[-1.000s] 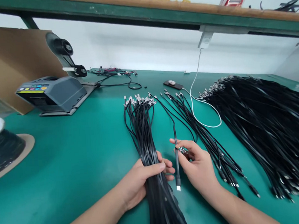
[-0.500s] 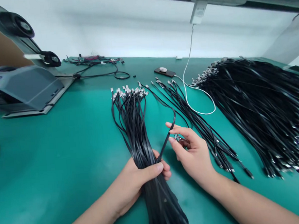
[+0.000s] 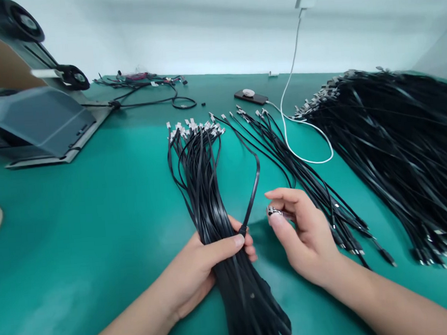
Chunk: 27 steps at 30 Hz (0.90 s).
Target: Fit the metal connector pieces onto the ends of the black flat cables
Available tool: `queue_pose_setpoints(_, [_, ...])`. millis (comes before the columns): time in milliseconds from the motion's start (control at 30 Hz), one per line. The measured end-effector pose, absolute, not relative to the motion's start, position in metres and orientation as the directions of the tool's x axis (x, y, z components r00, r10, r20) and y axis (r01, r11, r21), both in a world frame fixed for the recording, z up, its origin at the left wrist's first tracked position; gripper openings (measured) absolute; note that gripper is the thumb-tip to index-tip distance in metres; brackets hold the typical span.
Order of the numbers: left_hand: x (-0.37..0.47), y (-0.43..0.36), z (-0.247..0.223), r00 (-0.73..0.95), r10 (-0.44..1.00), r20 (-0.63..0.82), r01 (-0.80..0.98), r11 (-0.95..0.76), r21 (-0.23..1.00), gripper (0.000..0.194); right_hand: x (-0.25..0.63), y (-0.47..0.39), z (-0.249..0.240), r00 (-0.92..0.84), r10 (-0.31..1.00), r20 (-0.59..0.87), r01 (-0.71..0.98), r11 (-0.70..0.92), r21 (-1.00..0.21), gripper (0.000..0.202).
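My left hand (image 3: 203, 261) is closed around a thick bundle of flat black cables (image 3: 205, 189), whose white-tipped ends fan out on the mat. Between its thumb and fingers it also pinches the plug end of a single black cable (image 3: 256, 178), which curves up and away to the right of the bundle. To the right, apart from that cable, my right hand (image 3: 308, 233) curls around a small shiny metal piece (image 3: 274, 211) held at the thumb and fingers. Its exact kind is too small to make out, and the curled fingers hide part of it.
A smaller group of black cables (image 3: 303, 167) lies right of my hands, with a large cable pile (image 3: 393, 140) beyond. Behind are a phone (image 3: 257, 98) and its white charging cord (image 3: 288, 137). A grey machine (image 3: 44, 121) with rollers stands left on the green mat (image 3: 115, 211).
My right hand has drawn back to the right from the single cable, and its thumb now presses on the metal piece. My left hand keeps its grip. The view has tilted slightly down.
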<state>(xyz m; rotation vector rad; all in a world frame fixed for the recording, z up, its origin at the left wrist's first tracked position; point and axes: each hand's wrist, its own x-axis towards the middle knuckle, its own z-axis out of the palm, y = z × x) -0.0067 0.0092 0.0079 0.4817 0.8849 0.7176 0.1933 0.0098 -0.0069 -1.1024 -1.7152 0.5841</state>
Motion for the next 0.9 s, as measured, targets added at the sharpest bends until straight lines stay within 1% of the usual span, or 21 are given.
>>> queue_pose_setpoints(67, [-0.0075, 0.0091, 0.0076, 0.442, 0.731, -0.52, -0.378, 0.677, 0.632, 0.02, 0.1964, 0.0059, -0.0048, -0.213, 0.857, 0.47, 0.398, 0.515, -0.759, 0.026])
queue_pose_setpoints(133, [-0.0078, 0.0093, 0.0071, 0.456, 0.727, -0.514, -0.385, 0.682, 0.622, 0.02, 0.1984, 0.0043, -0.0029, -0.307, 0.816, 0.489, 0.408, 0.577, -0.707, 0.027])
queue_pose_setpoints(233, [-0.0081, 0.0098, 0.0067, 0.467, 0.72, -0.513, -0.384, 0.688, 0.616, 0.021, 0.1987, 0.0049, -0.0017, -0.383, 0.767, 0.515, 0.436, 0.642, -0.631, 0.027])
queue_pose_setpoints(367, [-0.0088, 0.0094, 0.0064, 0.471, 0.711, -0.522, -0.382, 0.698, 0.606, 0.023, 0.1976, 0.0056, -0.0032, -0.365, 0.76, 0.538, 0.486, 0.648, -0.587, 0.028])
queue_pose_setpoints(700, [-0.0087, 0.0113, 0.0043, 0.472, 0.727, -0.499, -0.37, 0.677, 0.636, 0.022, 0.1933, 0.0052, -0.0029, -0.375, 0.752, 0.542, 0.516, 0.655, -0.553, 0.028])
queue_pose_setpoints(900, [-0.0092, 0.0099, 0.0036, 0.475, 0.737, -0.48, -0.388, 0.666, 0.638, 0.022, 0.1929, 0.0041, -0.0043, -0.375, 0.764, 0.525, 0.516, 0.643, -0.566, 0.03])
